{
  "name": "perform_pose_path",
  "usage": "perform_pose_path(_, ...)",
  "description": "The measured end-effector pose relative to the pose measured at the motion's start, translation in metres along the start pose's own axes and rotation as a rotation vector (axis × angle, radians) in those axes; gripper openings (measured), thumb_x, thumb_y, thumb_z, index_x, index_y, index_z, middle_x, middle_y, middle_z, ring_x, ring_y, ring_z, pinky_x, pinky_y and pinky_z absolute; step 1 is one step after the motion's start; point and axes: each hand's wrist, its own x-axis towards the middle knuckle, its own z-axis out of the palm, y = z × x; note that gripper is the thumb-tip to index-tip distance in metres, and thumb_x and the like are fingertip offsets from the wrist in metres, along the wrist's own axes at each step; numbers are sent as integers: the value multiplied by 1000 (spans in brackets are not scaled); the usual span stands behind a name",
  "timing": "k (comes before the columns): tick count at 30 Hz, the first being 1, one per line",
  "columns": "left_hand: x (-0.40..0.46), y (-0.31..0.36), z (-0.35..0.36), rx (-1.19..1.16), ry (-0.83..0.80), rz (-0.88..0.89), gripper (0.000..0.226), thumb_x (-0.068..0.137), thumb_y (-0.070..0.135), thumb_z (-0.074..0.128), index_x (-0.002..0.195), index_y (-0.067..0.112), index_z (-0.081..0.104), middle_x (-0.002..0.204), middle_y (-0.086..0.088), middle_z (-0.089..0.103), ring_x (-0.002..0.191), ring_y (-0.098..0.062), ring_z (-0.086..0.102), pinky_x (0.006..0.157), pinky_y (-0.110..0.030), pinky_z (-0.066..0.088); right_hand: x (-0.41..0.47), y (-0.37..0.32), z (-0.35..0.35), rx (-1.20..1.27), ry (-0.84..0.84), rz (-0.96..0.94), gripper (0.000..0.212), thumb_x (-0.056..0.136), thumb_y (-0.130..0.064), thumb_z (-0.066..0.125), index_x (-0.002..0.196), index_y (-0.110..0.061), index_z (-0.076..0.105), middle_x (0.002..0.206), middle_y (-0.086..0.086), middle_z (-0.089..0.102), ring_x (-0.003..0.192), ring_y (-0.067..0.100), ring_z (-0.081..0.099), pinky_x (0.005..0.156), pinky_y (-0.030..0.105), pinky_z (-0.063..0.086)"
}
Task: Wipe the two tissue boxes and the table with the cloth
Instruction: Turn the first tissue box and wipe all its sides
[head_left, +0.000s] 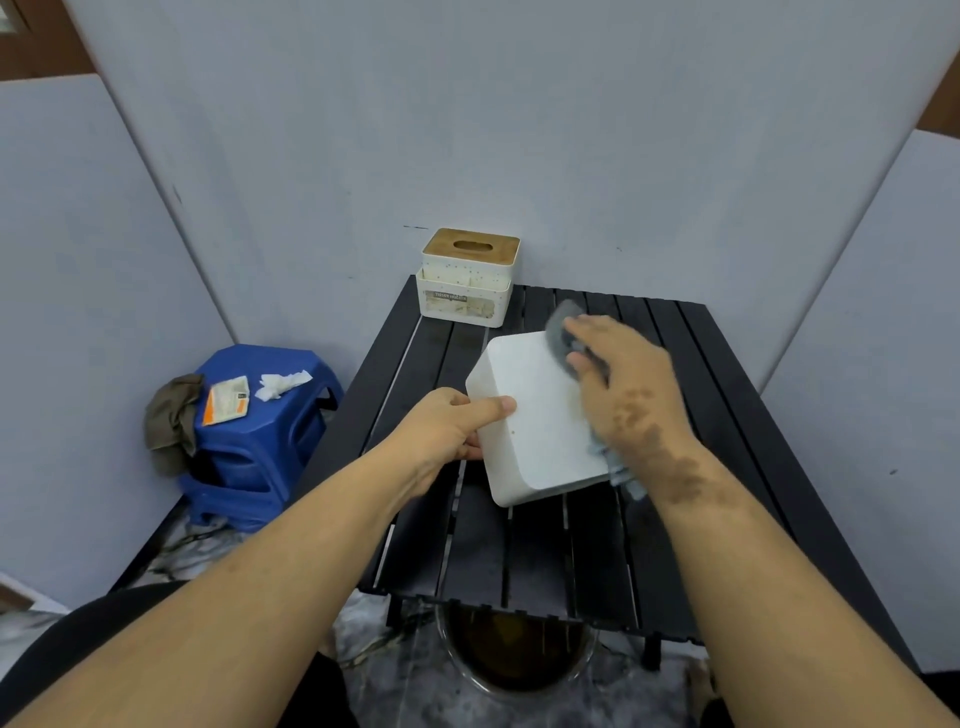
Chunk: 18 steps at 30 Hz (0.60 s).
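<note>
A low black slatted table (727, 415) fills the middle of the view, standing against pale grey wall panels. Left of it, well apart from the left fingers, are stacked blue plastic stools (260, 441) with a drab olive rag (171, 421) draped over one edge, an orange-and-white packet (226, 400) and a crumpled white tissue (283, 383) on top. Under the near table edge sits a round metal-rimmed bin (514, 654).

The plain white rounded plastic tissue box (535, 426) is tilted up off the slats between both hands, a broad blank face turned to the camera. The left hand (447, 426) grips its left edge, thumb curled over the face and fingers wrapped behind. The right hand (628, 384) presses a grey-blue cloth (563, 332) flat against the box's right side, fingers mostly extended over the cloth (motion blur hides whether they pinch it); cloth shows beyond the fingertips and below the wrist.

Beyond the right fingertips, at the table's far left corner, stands the cream speckled tissue box with a wooden slotted lid (467, 280), upright and apart from both hands.
</note>
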Motion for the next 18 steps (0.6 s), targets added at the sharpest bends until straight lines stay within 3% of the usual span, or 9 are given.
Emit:
perform_pose_path(3, 0, -2, 2, 9, 12, -11, 96, 56, 55, 86, 123, -7, 59, 112, -15, 78, 106, -34, 75, 96, -49, 61, 1, -4, 4, -44, 1, 39, 37, 93, -4, 62, 129, -6, 62, 138, 10, 58, 133, 26, 49, 117, 35, 32)
perform_pose_path(7, 0, -4, 2, 10, 36, 1, 89, 55, 58, 87, 116, -1, 59, 115, -17, 76, 104, -34, 75, 92, -47, 62, -13, -14, 12, -17, -138, -113, 38, 93, -9, 64, 131, -15, 63, 140, 2, 57, 136, 16, 45, 111, 8, 19)
perform_pose_path(11, -2, -5, 8, 9, 66, 19, 88, 52, 61, 85, 118, 8, 60, 115, -11, 76, 100, -25, 75, 84, -38, 61, -10, 0, -4, 68, -20, -31, 37, 90, -9, 67, 126, -16, 66, 134, 0, 62, 127, 14, 54, 113, 27, 36)
perform_pose_path(18, -4, -4, 9, -32, 67, 54, 89, 52, 55, 87, 127, 15, 59, 121, -10, 73, 105, -26, 73, 80, -38, 62, -22, 2, 0, 77, -61, -96, 39, 90, -9, 69, 127, -18, 65, 136, -4, 59, 129, 10, 52, 114, 31, 37)
